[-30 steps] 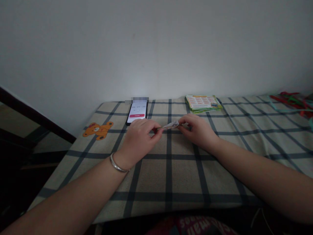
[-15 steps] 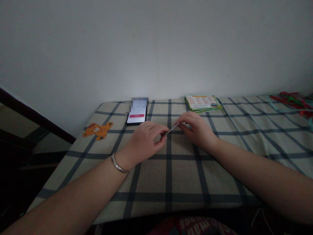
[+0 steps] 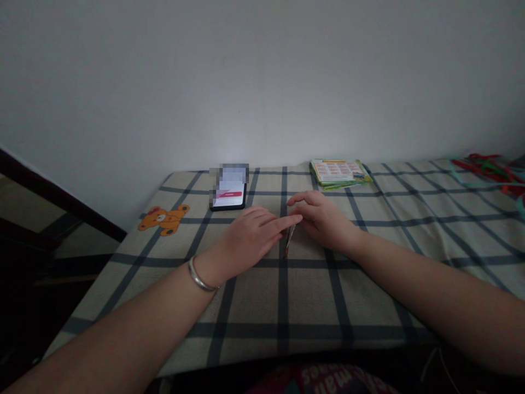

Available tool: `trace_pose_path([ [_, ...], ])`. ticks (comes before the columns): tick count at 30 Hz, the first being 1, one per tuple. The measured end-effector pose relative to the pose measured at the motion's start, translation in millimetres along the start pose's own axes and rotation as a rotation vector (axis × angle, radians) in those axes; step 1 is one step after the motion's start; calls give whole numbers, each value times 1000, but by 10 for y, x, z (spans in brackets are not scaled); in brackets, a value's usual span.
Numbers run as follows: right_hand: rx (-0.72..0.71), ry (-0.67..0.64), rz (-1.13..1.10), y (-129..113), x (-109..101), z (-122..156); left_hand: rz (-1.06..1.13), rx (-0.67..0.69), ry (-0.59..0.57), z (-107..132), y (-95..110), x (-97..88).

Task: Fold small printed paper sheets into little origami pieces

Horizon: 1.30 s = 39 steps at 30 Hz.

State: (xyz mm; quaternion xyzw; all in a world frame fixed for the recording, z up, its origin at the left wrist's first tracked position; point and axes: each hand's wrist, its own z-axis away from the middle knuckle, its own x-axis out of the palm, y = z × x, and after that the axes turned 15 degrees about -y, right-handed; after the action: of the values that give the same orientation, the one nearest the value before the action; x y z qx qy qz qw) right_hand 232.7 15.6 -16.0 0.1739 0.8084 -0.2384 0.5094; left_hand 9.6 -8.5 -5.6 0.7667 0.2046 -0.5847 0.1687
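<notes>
A thin card-like piece [image 3: 289, 241] appears almost edge-on between my hands, its lower end brownish and slanting down over the cloth. My right hand [image 3: 324, 221] has bent fingers and seems to pinch the upper end of the piece, though the contact is partly hidden. My left hand [image 3: 256, 232], with a silver bangle [image 3: 199, 276] at the wrist, stretches its fingers rightward. Its forefinger reaches over the top of the piece to the right fingertips. The printed face of the piece cannot be made out.
A phone [image 3: 229, 194] with a lit screen lies on the checked tablecloth [image 3: 254, 306] beyond my left hand. A stack of printed cards [image 3: 340, 172] rests near the wall [image 3: 262, 82]. Far right are red and green strips [image 3: 490, 167]; a bear picture [image 3: 164, 220] is at left.
The piece has swung from slanting between both hands to nearly upright. My left fingers have gone from a pinch to stretched out, moving right against the right fingertips.
</notes>
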Motion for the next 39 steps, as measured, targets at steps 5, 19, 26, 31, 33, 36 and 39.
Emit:
trace_pose_path([
  [5,-31,-65,-17,-24,-11,-23,-10,24,45,10,7,12],
  [19,-16,-124,-19,-69,-16,-49,56,59,112,-9,-28,-5],
  [26,117,1,-147,-8,-20,0,-76,51,169,-1,-27,-82],
  [31,171,43,-187,14,-39,18,-154,-71,235,7,-14,-122],
  [33,166,44,-192,8,-40,25,-170,-123,244,7,-13,-123],
  [36,159,29,-202,-12,-32,33,-177,-175,237,4,-11,-115],
  [39,139,-1,-212,-46,-27,34,-185,-191,224,0,-2,-104],
])
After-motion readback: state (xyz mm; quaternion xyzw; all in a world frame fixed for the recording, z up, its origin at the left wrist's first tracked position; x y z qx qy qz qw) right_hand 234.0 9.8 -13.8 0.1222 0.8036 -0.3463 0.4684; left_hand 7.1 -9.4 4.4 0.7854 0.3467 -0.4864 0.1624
